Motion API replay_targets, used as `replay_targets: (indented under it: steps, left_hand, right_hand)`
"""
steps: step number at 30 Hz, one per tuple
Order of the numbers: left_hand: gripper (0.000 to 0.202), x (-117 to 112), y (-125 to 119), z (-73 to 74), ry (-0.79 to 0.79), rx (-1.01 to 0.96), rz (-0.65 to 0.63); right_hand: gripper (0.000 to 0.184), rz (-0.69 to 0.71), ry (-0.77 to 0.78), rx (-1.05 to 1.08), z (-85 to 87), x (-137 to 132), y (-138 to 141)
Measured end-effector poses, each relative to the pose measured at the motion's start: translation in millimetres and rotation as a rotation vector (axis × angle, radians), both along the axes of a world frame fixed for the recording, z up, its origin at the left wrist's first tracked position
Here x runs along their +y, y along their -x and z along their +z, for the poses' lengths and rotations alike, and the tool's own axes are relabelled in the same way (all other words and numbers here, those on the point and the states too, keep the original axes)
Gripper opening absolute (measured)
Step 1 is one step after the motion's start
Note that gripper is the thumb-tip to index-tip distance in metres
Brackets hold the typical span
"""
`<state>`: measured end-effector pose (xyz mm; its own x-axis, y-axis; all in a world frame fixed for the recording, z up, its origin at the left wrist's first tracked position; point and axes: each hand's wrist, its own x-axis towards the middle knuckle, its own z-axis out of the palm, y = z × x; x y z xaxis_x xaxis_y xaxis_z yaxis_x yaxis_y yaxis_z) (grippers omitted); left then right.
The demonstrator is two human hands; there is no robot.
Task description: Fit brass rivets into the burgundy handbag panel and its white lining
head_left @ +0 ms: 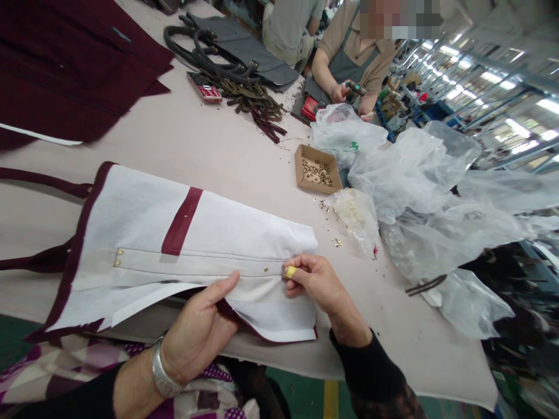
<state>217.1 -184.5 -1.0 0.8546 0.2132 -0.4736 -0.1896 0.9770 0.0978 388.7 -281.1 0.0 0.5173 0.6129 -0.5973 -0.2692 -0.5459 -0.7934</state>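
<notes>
A bag panel (236, 224) lies on the table, white side up, with maroon edging and two maroon handles (43, 259) at its left end. My left hand (201, 326) grips its near edge, thumb on top and fingers underneath. My right hand (312, 282) is closed in a pinch over the stitched strip near the panel's right end; what is between the fingertips is too small to make out. Yellow tape (290, 272) wraps one of its fingers. A small brass rivet (266, 269) sits in the strip just left of that pinch.
An open cardboard box (321, 187) of small brass rivets stands beyond the panel, beside a clear bag (356, 215) of small parts. Plastic bags (414, 169) pile up at right. Dark handles (213, 55) and straps (253, 102) lie farther back. A co-worker (349, 64) works across the table.
</notes>
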Motion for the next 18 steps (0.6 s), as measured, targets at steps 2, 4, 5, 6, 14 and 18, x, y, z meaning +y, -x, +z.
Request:
replay_targets:
  steps: [2,4,5,6,14,18]
  left_hand:
    - [0.056,0.4,-0.1,0.6,-0.005,-0.008,-0.009]
    - [0.056,0.9,0.0,1.2,-0.009,-0.001,-0.008]
    - [0.056,1.1,0.2,1.3,-0.009,0.005,-0.006]
    - [0.056,1.4,0.4,1.4,-0.008,0.009,-0.007]
    - [0.060,3.1,5.1,-0.9,0.016,0.051,-0.048]
    - [0.061,3.0,8.7,-4.5,-0.018,0.177,-0.093]
  right_hand:
    - [0.019,0.020,0.029,-0.008,1.1,2.0,0.0]
    - [0.015,0.045,0.067,-0.003,3.1,4.8,-1.3]
    - [0.014,0.057,0.084,0.003,4.2,6.3,-2.3]
    - [0.015,0.071,0.098,0.010,5.3,7.8,-3.6]
    - [0.018,0.252,0.242,0.033,12.6,25.9,-11.3]
    - [0.013,0.329,0.238,-0.001,12.3,28.5,-12.3]
